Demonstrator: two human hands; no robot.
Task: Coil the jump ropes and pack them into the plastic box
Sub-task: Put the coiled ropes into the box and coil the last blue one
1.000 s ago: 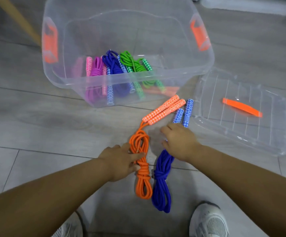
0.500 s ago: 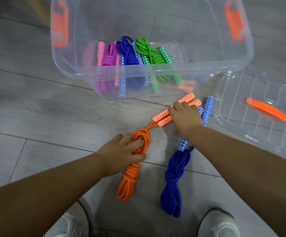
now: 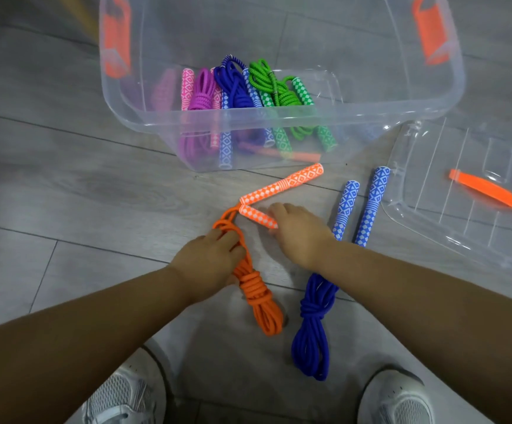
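The orange jump rope [image 3: 259,293] handles now splay apart. Fingers of my right hand [image 3: 300,237] hold 1; my left hand [image 3: 210,263] grips its knotted coil.

Three packed ropes [image 3: 233,87] lie in the plastic box [image 3: 371,106]. Before the box, on the floor [image 3: 80,185], the left rope [image 3: 259,296] lies beside the right rope [image 3: 313,332]. The lid [image 3: 426,169] lies right of the box.

Both bare forearms reached forward and down, left hand [image 3: 209,264] curled round the orange rope [image 3: 261,301], right hand [image 3: 300,237] palm-down, fingers pinching the orange handle [image 3: 256,215]
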